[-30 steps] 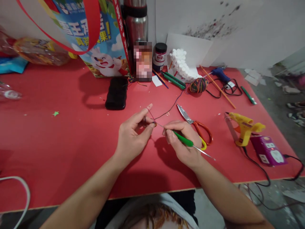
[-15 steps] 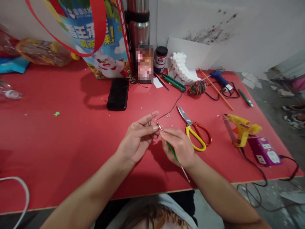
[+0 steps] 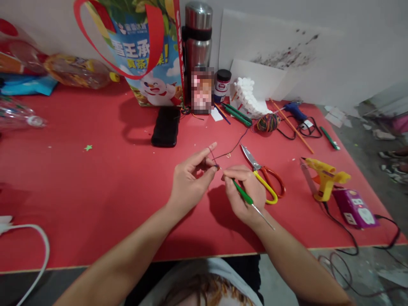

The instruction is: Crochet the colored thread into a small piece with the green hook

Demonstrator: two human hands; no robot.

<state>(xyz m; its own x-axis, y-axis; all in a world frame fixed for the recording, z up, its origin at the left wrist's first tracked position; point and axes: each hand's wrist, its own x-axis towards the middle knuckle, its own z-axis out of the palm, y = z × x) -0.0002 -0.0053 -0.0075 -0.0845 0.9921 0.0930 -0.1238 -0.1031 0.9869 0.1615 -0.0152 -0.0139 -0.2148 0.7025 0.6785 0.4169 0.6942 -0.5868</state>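
My left hand pinches a small piece of dark yarn work between thumb and fingers, with the yarn looped over its raised index finger. A crochet hook with a green grip and metal ends is held in my right hand; its tip points at the yarn work. The dark yarn runs back across the red table to a multicoloured yarn ball. Scissors with one yellow and one orange-red handle lie just beyond my right hand, their blades slightly apart.
Across the back of the table stand a printed bag, a steel flask, a phone with a blurred screen and a dark jar. A black case lies before them. On the right is a yellow glue gun.
My right hand has moved slightly right, and the hook now lies more level, its green grip more exposed. My left thumb has closed nearer the yarn work. The whole view has shifted a little.
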